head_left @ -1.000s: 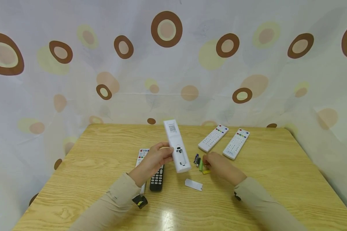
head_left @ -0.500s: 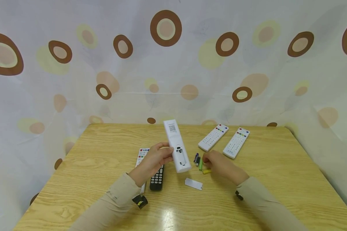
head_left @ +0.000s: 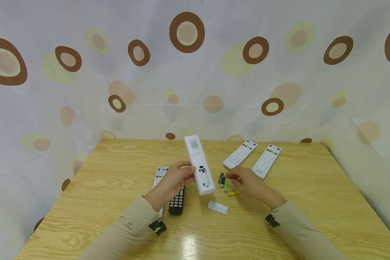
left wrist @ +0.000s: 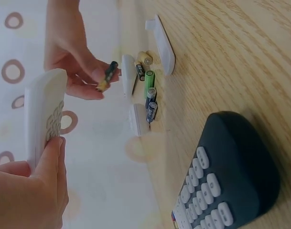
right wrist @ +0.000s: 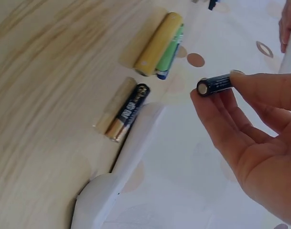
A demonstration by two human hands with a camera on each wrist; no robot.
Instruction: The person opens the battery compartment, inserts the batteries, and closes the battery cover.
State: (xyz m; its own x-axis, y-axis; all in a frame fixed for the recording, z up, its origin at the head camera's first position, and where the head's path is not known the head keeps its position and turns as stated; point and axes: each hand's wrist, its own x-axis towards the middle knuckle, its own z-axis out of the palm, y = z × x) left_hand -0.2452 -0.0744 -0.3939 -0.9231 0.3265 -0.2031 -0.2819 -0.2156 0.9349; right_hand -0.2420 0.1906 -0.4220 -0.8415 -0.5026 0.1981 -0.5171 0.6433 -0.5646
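In the head view, the left hand [head_left: 172, 182] grasps a white remote [head_left: 196, 155] above the tabletop [head_left: 299, 206], its back turned up, with a QR code [head_left: 194, 144] flanked by lines of print too small to read; its battery compartment [head_left: 204, 176] lies uncovered, metal contacts showing. A compartment cover [head_left: 218, 207] rests near the green battery [head_left: 226, 186] and yellow battery [head_left: 234, 193]. The right hand [head_left: 251, 184] is over these; what its fingers hold is hard to make out here. In the left wrist view, those fingers pinch a dark, gold-ended battery [left wrist: 107, 76], held off the tabletop. In the right wrist view, that battery sits between thumb and fingers, its pale print illegible; a black-and-copper battery [right wrist: 128, 112] lies below, bearing pale lettering too blurred to read.
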